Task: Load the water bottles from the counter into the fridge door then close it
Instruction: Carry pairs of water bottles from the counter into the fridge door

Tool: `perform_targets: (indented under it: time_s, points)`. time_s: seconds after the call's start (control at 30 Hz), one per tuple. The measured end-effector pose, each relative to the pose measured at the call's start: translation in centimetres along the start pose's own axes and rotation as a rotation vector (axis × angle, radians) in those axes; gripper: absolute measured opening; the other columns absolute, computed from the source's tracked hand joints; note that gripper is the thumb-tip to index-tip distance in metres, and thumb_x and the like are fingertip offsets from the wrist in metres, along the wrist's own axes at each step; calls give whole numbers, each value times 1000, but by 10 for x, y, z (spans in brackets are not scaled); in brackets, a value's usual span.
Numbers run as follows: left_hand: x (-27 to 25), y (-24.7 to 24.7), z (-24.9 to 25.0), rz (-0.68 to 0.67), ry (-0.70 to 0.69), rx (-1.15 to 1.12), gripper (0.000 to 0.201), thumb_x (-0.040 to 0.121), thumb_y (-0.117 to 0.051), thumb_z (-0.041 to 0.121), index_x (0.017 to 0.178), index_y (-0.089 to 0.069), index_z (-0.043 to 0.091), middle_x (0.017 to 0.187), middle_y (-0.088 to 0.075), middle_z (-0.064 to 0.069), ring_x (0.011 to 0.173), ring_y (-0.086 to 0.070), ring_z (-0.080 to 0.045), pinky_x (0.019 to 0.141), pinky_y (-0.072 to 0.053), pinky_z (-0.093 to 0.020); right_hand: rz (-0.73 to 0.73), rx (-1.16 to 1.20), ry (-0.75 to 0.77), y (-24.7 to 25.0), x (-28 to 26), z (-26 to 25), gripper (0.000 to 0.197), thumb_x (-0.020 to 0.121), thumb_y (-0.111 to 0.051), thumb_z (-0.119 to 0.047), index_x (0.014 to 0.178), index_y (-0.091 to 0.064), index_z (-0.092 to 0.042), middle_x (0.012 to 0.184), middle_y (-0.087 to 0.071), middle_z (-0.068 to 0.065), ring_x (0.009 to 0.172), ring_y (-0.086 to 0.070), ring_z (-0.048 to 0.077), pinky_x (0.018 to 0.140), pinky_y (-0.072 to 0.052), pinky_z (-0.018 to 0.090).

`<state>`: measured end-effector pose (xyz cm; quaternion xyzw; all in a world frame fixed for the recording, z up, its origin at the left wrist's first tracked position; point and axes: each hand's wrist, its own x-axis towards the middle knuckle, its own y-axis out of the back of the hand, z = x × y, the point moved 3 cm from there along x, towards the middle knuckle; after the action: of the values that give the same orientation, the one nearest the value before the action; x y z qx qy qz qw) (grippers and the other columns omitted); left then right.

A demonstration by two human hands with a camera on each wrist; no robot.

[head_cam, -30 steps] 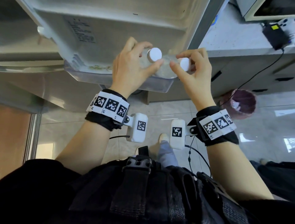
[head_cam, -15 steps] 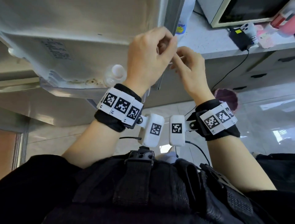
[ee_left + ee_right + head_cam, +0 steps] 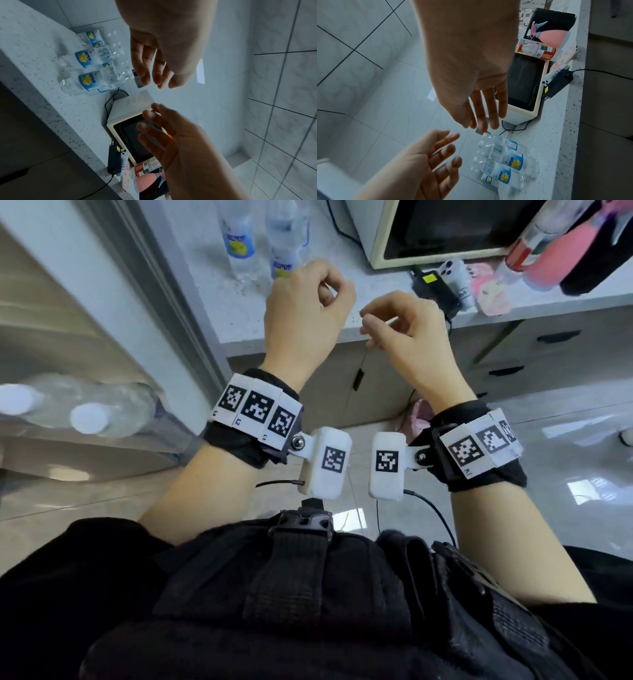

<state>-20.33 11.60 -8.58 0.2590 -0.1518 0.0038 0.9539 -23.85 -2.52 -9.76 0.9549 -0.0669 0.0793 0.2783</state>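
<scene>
Several clear water bottles (image 3: 238,237) with blue and yellow labels stand on the white speckled counter (image 3: 239,316), also seen in the left wrist view (image 3: 87,58) and the right wrist view (image 3: 505,159). Two white-capped bottles (image 3: 89,417) sit in the fridge door shelf (image 3: 164,436) at the left. My left hand (image 3: 308,299) hovers over the counter's front edge, just short of the counter bottles, fingers relaxed and empty (image 3: 150,70). My right hand (image 3: 400,320) hangs beside it, also empty (image 3: 481,115).
A cream microwave (image 3: 445,231) stands on the counter right of the bottles. A black power adapter (image 3: 435,289), a white controller, pink items and a red-labelled bottle (image 3: 534,237) lie further right. The fridge door edge (image 3: 154,285) runs along the left. A pink bin (image 3: 414,412) is on the floor.
Both hands let go of the bottles set in the door shelf and rose to the right over the counter edge. The view swung from the shelf toward the counter.
</scene>
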Motion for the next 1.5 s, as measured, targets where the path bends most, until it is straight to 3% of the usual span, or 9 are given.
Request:
perform_targets:
  time_s: [0.23, 0.33, 0.53, 0.77, 0.87, 1.07, 1.2, 1.27, 1.5]
  points:
    - [43, -41, -24, -11, 225, 40, 14, 79, -58, 28, 86, -65, 19, 63, -56, 10, 71, -67, -22, 77, -58, -43, -1, 41, -48, 23, 51, 40, 11, 84, -59, -15, 93, -61, -21, 79, -62, -7, 76, -67, 29, 70, -52, 32]
    - [77, -40, -40, 84, 282, 86, 19, 82, -60, 24, 99, -63, 16, 64, -52, 15, 78, -63, -15, 84, -52, -29, -23, 50, -45, 15, 90, 50, 17, 85, -58, -15, 101, -62, -15, 86, -65, -3, 75, -65, 30, 72, -55, 35]
    - [164, -30, -73, 255, 336, 154, 41, 80, -66, 25, 116, -53, 14, 116, -58, -3, 102, -56, -14, 77, -36, -19, -114, 19, -2, -9, 189, 61, 28, 85, -61, -17, 113, -59, -16, 104, -66, -2, 77, -63, 23, 78, -56, 36]
    - [236, -33, -101, 204, 345, 202, 48, 67, -81, 32, 108, -60, 19, 115, -58, -8, 98, -59, -21, 85, -51, -33, -128, 60, -39, -35, 289, 79, 33, 87, -57, -21, 119, -56, -13, 105, -65, 4, 80, -64, 25, 79, -56, 38]
    - [252, -41, -114, 186, 374, 210, 39, 64, -83, 28, 97, -64, 19, 105, -63, -8, 90, -60, -21, 78, -49, -29, -164, 7, -42, -48, 324, 89, 37, 90, -59, -23, 125, -52, -13, 117, -63, 3, 75, -57, 5, 75, -51, 18]
    - [260, -53, -129, 254, 356, 177, 39, 66, -82, 37, 88, -61, 13, 90, -60, -7, 75, -50, -15, 66, -42, -28, -254, 59, -9, -78, 381, 95, 57, 87, -64, -29, 135, -41, -8, 139, -49, 7, 126, -48, 19, 104, -40, 27]
    - [259, -64, -139, 266, 502, -16, 37, 73, -79, 36, 99, -66, 14, 95, -58, 12, 85, -57, 7, 68, -45, -7, -380, 152, 26, -104, 406, 95, 40, 79, -65, -38, 108, -55, -12, 105, -62, -1, 98, -56, 13, 84, -43, 24]
    - [257, -71, -141, 238, 546, -148, 34, 75, -76, 36, 99, -67, 14, 101, -67, 3, 85, -60, 5, 65, -48, -4, -406, 221, 19, -112, 411, 95, 28, 79, -66, -36, 92, -51, -16, 87, -57, -3, 82, -53, 12, 75, -46, 31]
    - [239, -75, -128, 291, 506, -243, 16, 87, -67, 14, 97, -64, 0, 97, -67, -13, 89, -61, -11, 74, -50, -11, -426, 346, 52, -117, 400, 105, 37, 81, -64, -38, 96, -60, -5, 93, -63, 6, 85, -57, 10, 78, -48, 25]
